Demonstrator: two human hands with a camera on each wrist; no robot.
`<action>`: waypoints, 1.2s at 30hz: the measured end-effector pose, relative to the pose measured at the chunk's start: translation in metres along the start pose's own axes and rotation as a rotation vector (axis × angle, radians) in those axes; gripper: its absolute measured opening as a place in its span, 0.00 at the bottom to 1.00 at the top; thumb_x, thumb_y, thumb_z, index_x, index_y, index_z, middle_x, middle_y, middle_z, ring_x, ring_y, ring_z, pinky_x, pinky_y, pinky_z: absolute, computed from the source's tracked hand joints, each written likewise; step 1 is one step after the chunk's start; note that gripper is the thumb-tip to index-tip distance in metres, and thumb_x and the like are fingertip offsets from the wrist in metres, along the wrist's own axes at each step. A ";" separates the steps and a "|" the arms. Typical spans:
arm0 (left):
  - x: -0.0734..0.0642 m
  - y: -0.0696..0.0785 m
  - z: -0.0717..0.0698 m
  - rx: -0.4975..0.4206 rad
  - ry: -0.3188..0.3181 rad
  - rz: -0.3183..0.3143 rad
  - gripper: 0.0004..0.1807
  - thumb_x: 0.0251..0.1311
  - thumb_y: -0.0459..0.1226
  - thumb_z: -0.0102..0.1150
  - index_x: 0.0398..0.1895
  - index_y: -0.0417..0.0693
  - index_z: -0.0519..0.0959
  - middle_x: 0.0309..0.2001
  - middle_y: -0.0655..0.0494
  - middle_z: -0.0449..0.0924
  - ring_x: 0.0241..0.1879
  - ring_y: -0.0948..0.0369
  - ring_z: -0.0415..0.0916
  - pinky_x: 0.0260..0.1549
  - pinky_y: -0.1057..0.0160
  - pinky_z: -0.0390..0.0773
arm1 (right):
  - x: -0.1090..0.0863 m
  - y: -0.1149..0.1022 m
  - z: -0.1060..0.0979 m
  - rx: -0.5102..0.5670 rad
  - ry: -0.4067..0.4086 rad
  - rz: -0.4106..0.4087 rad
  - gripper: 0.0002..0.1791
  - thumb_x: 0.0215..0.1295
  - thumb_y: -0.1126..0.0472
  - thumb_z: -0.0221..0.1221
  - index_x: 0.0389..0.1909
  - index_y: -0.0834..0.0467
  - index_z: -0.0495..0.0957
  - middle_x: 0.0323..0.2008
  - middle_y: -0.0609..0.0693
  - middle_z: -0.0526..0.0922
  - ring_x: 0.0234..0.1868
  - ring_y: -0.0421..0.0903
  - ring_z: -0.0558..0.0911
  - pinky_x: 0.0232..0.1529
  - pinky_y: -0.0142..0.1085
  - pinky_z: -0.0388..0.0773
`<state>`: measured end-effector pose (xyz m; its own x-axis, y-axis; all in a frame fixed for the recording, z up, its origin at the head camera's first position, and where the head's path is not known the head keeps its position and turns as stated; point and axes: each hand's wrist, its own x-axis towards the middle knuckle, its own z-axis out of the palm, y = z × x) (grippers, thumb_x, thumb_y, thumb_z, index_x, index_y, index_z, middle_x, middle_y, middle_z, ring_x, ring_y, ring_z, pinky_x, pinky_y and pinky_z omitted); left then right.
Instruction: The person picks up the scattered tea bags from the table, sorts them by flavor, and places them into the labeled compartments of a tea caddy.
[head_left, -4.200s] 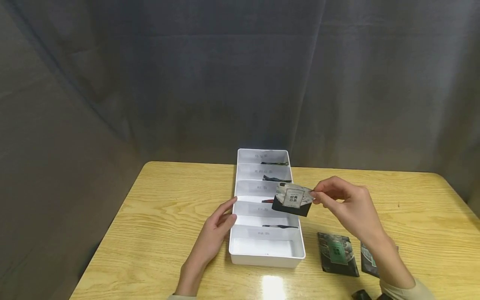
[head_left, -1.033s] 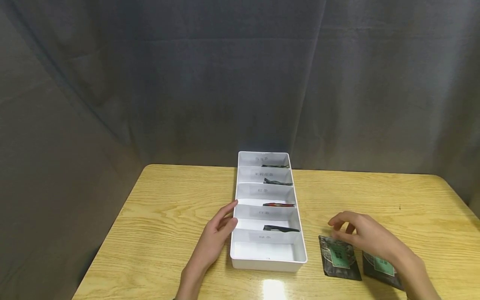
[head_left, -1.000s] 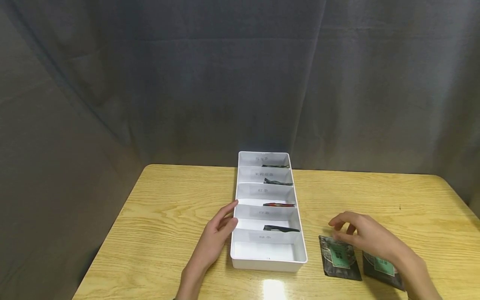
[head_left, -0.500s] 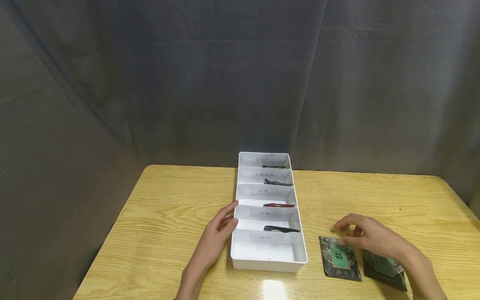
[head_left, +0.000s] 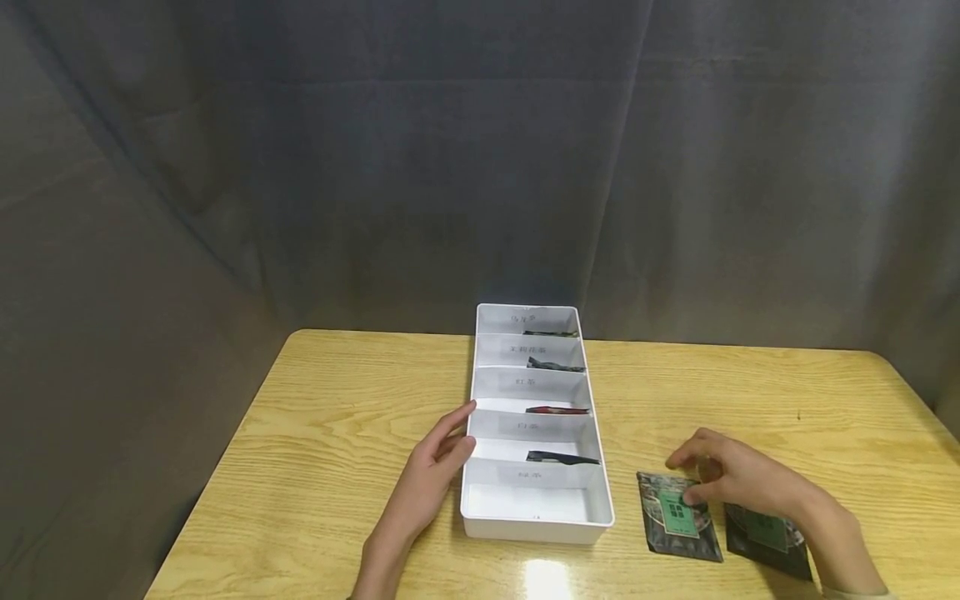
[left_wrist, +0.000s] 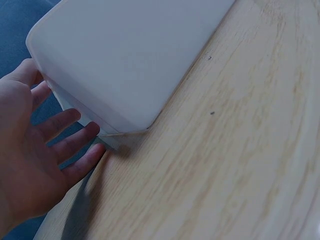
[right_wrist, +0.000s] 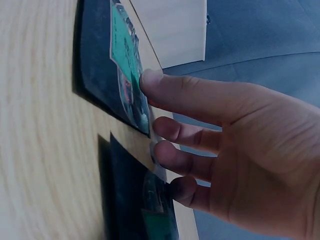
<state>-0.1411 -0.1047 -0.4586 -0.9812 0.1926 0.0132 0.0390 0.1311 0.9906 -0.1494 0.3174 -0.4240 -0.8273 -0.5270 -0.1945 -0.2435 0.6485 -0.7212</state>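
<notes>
My left hand rests its fingertips along the left side of a long white divided box. In the left wrist view, the fingers of that left hand are spread loosely against the wall of the box. My right hand is over a flat dark tea packet with a green label, its thumb on the label. A second green-labelled tea packet lies partly under the wrist. The right wrist view shows the thumb on the first packet, with the other fingers loosely bent beyond its edge.
Slim packets stand in the box's compartments, among them a red one and a black one. The nearest compartment shows its bare white floor. Printed labels mark the dividers. A dark curtain hangs behind the wooden table.
Earlier my right hand held up a pale-labelled tea packet over the box; it has since let go and moved to the green-labelled packets. Lately its thumb has come down on the left one.
</notes>
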 end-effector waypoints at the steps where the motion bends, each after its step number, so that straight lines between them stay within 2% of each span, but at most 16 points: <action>1: 0.000 0.000 0.000 0.002 0.001 0.002 0.24 0.73 0.47 0.52 0.71 0.71 0.67 0.71 0.51 0.68 0.64 0.51 0.73 0.63 0.49 0.74 | 0.000 0.001 0.001 -0.003 0.000 -0.009 0.21 0.62 0.55 0.68 0.53 0.59 0.78 0.45 0.54 0.74 0.34 0.35 0.69 0.30 0.30 0.73; 10: 0.000 0.002 0.001 -0.004 0.002 0.005 0.23 0.73 0.46 0.52 0.70 0.69 0.69 0.71 0.48 0.67 0.64 0.50 0.73 0.63 0.49 0.75 | 0.005 0.002 0.005 -0.019 0.004 0.031 0.13 0.59 0.55 0.69 0.41 0.54 0.79 0.40 0.52 0.71 0.33 0.36 0.69 0.30 0.30 0.72; 21: 0.000 0.000 0.002 -0.003 0.009 0.002 0.24 0.74 0.45 0.52 0.71 0.67 0.68 0.70 0.48 0.69 0.63 0.51 0.74 0.62 0.49 0.75 | 0.005 0.000 0.006 -0.040 0.005 0.038 0.14 0.57 0.53 0.70 0.39 0.55 0.79 0.40 0.50 0.74 0.40 0.35 0.74 0.40 0.30 0.79; 30: 0.000 0.001 0.002 0.007 0.014 0.001 0.24 0.74 0.45 0.52 0.71 0.67 0.68 0.70 0.49 0.69 0.63 0.51 0.74 0.62 0.49 0.75 | 0.005 -0.001 0.006 -0.017 -0.015 0.000 0.09 0.61 0.56 0.67 0.36 0.55 0.79 0.39 0.51 0.73 0.37 0.34 0.73 0.37 0.30 0.78; 36: 0.000 0.001 0.001 0.006 0.005 -0.006 0.24 0.74 0.45 0.51 0.72 0.67 0.67 0.70 0.51 0.68 0.63 0.51 0.73 0.63 0.49 0.74 | 0.003 -0.005 0.006 -0.039 0.006 -0.007 0.04 0.67 0.60 0.63 0.37 0.55 0.77 0.38 0.49 0.77 0.35 0.32 0.74 0.34 0.30 0.77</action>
<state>-0.1413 -0.1038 -0.4581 -0.9824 0.1868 0.0081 0.0343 0.1377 0.9899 -0.1477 0.3099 -0.4249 -0.8287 -0.5281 -0.1855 -0.2687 0.6660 -0.6959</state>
